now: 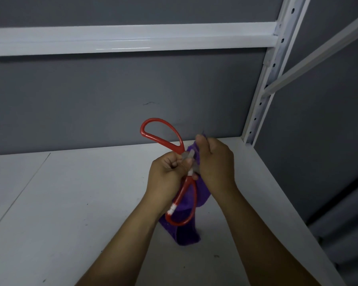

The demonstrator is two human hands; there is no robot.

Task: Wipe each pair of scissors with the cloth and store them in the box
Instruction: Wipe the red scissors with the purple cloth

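Observation:
A pair of scissors with large red loop handles (181, 200) is held above the white shelf. My left hand (166, 171) grips it near the pivot, with one loop sticking up and the other hanging down. My right hand (214, 162) grips a purple cloth (187, 234) wrapped around the blades, which are hidden inside it. The cloth's free end hangs down to the shelf surface. No box is in view.
The white shelf board (70, 203) spreads out below my hands, backed by a grey wall. A white crossbeam (132, 38) runs overhead. A perforated white upright (265, 87) stands at the right, where the shelf's right edge drops off.

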